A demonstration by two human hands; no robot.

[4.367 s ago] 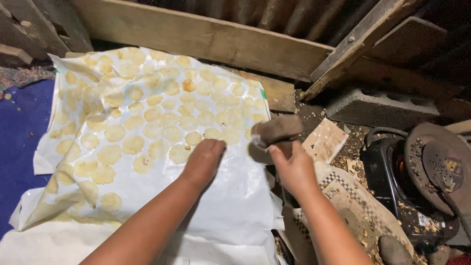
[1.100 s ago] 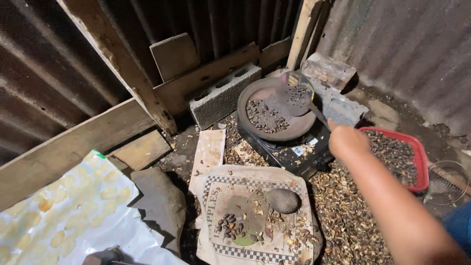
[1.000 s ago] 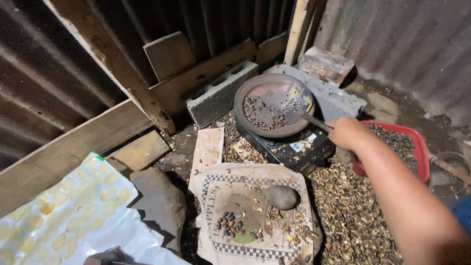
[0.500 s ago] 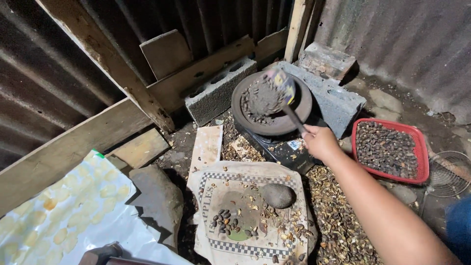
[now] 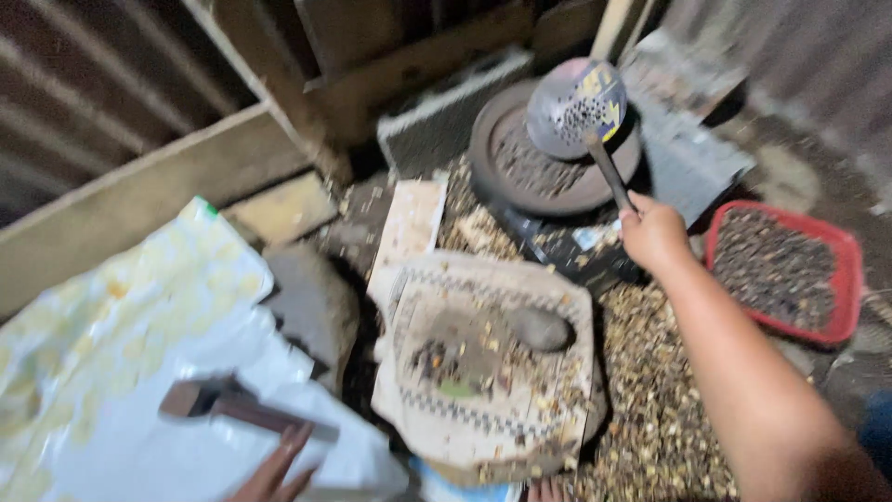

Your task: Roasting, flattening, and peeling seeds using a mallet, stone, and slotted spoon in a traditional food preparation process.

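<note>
Slotted ladle (image 5: pixel 576 104) now lifted clear above the round pan (image 5: pixel 548 153); half a second ago its bowl was down among the pan's contents. Right hand (image 5: pixel 653 232) closed around the ladle handle. Left hand (image 5: pixel 274 469), far lower left of the pan, touches a wooden block (image 5: pixel 232 406); grip cannot be told. Red tray (image 5: pixel 790 279) right of pan; patterned sack (image 5: pixel 483 363) below it; white sheet (image 5: pixel 139 372) far left
</note>
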